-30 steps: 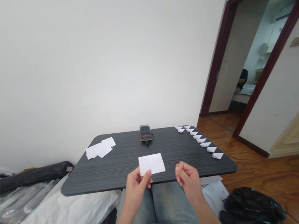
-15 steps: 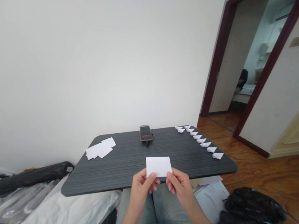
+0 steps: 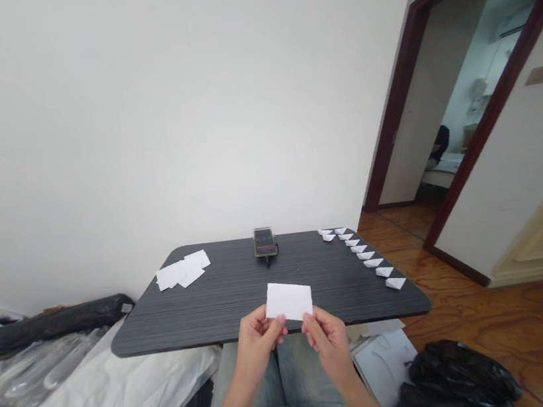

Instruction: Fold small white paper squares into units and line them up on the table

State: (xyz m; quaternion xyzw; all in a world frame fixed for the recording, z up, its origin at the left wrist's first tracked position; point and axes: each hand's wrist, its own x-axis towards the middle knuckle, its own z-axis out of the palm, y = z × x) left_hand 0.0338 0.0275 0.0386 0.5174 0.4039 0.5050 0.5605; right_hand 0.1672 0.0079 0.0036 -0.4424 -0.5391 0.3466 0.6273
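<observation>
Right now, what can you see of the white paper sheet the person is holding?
The white paper sheet is a plain, thin rectangle, with no print or fold visible from this view. It is held up flat with its long side running across, tilted slightly, pinched near its lower corners by the left hand and right hand. It appears above the near edge of the dark table, though whether it touches the table cannot be told.

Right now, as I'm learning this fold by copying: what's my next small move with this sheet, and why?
Probably fold one corner of the white paper sheet inward. Your left hand and right hand both pinch its near edge, it looks flat, and the folded paper pieces lined along the dark table look pointed.
</observation>
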